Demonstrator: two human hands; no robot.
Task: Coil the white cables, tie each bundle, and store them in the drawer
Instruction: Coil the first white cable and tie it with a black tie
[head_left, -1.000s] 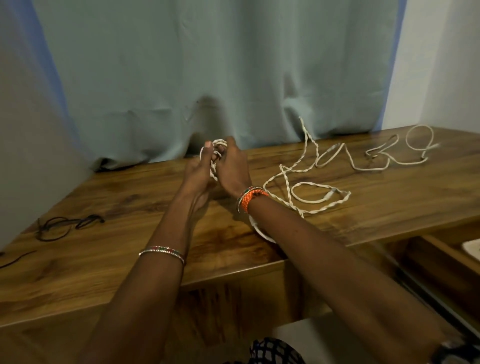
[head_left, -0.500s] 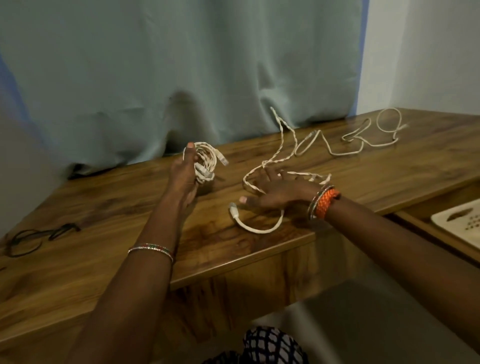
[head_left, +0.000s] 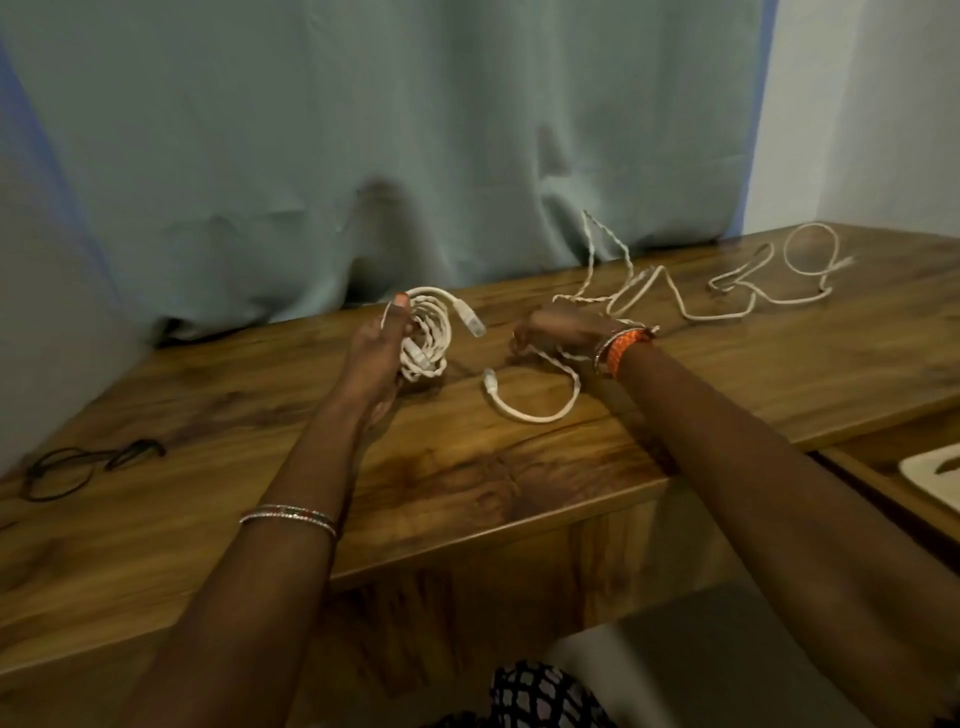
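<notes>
While the left hand (head_left: 382, 343) grips a coiled white bundle (head_left: 428, 332) above the bench (head_left: 467, 467), the right hand (head_left: 563, 327) rests on the loose braided cable (head_left: 535, 410), fingers curled; whether pinching, cannot tell. Cable trails rightward, nearer that hand; drawer (head_left: 883, 478) sits far right.

Dim, warm indoor light, soft overall.
The worktop (head_left: 467, 483) showed faint glare; edges bowed, and detail was slightly blurred.
</notes>
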